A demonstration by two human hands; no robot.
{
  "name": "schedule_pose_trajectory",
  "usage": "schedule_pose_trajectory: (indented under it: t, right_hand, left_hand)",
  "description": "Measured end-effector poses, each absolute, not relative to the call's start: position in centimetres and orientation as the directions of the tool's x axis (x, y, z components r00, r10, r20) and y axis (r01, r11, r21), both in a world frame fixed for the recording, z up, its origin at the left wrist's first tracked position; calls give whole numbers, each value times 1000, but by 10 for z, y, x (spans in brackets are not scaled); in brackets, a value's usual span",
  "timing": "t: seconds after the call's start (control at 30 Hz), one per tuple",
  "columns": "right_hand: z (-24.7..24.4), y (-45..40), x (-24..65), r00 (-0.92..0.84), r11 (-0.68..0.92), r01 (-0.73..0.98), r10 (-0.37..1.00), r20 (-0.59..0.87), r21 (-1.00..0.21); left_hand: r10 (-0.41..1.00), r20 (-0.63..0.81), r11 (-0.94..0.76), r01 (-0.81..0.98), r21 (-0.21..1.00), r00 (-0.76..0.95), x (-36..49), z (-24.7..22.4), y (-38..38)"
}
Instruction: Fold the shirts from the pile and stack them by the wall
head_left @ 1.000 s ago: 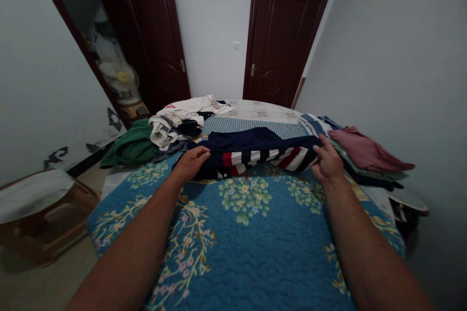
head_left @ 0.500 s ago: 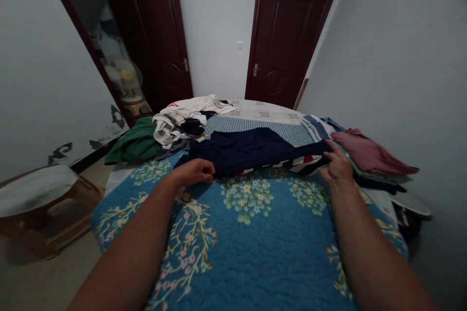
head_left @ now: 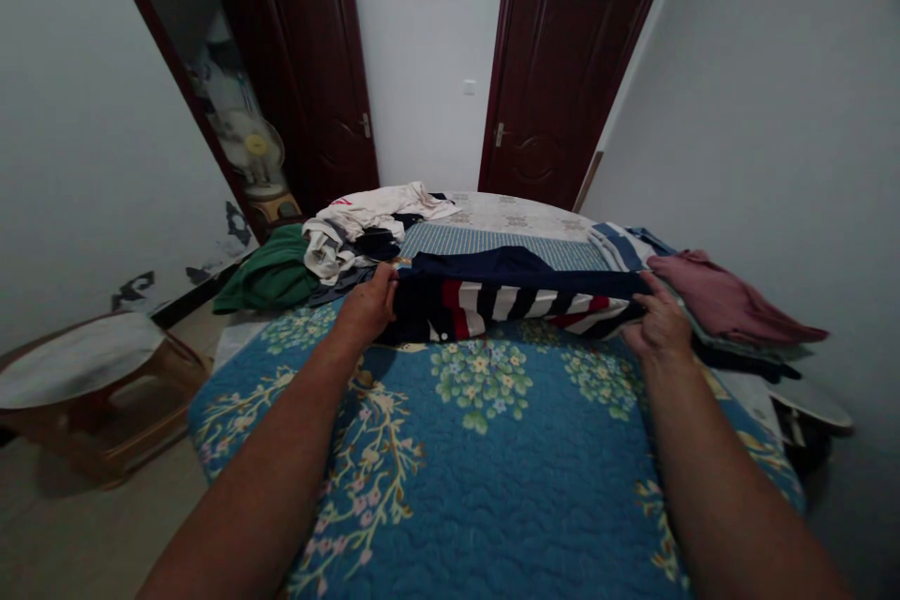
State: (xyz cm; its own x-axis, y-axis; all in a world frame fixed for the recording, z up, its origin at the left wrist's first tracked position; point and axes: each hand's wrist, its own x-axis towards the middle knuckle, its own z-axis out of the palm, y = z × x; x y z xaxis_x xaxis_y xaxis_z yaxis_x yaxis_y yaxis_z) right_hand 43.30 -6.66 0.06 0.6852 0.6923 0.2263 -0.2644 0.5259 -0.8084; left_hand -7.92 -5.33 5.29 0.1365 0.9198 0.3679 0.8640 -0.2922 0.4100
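A navy shirt (head_left: pixel 534 283) is stretched sideways between my two hands over the bed. Along its near side hangs a face with black, white and red stripes, and a small white dot like a button shows low on the left part. My left hand (head_left: pixel 372 300) pinches the shirt's left end, fingers closed on the upper edge. At the opposite end, my right hand (head_left: pixel 659 317) grips the right corner between thumb and fingers. The far part of the shirt rests on the quilt (head_left: pixel 492 469).
Left of the shirt lies a loose heap of white clothes (head_left: pixel 380 206) beside a green garment (head_left: pixel 271 272). To the right is a folded stack with a pink garment (head_left: pixel 731 295) on top. A stool (head_left: pixel 84 366) stands left of the bed, and walls flank both sides.
My left hand has taken hold of the shirt's left end and raised its near edge. More of the striped face now shows. My right hand keeps its grip.
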Motion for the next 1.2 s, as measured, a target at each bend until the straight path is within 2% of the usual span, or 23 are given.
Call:
schedule_pose_trajectory:
  t: [0.17,0.23,0.33,0.4,0.5,0.67,0.77,0.9,1.0,1.2]
  right_hand:
    - [7,-71,432,717,489,-283,679,157,-825]
    - [8,-73,431,716,491,-300,682,146,-818]
    - [11,-74,431,717,485,-313,685,132,-816]
    - [12,-74,431,727,482,-310,676,122,-819]
    - [12,-72,433,731,464,-299,673,112,-834]
    - [8,-70,438,737,466,-277,665,125,-840]
    - [8,-71,436,746,466,-269,654,123,-843]
    - [11,-74,431,745,459,-290,660,103,-840]
    - [11,-75,431,744,477,-286,657,121,-831]
    - [-2,-70,441,745,488,-266,651,145,-831]
  left_hand:
    - [860,347,-490,794,359,374,-97,37,-42]
    - [843,356,-514,800,309,404,-105,30,-35]
    - [864,420,-428,844,324,277,-113,25,-28]
    - [897,424,-331,828,453,126,-115,27,-27]
    - [933,346,-177,708,684,-100,-115,34,-30]
    - [893,320,-114,526,843,-318,-112,47,-34]
    - [898,282,-107,455,884,-338,-112,52,-36]
    - [913,343,-171,556,814,-221,-114,55,-38]
    - [921,321,-140,583,800,-219,-114,56,-39]
    - [946,172,-50,399,916,-275,-114,52,-40]
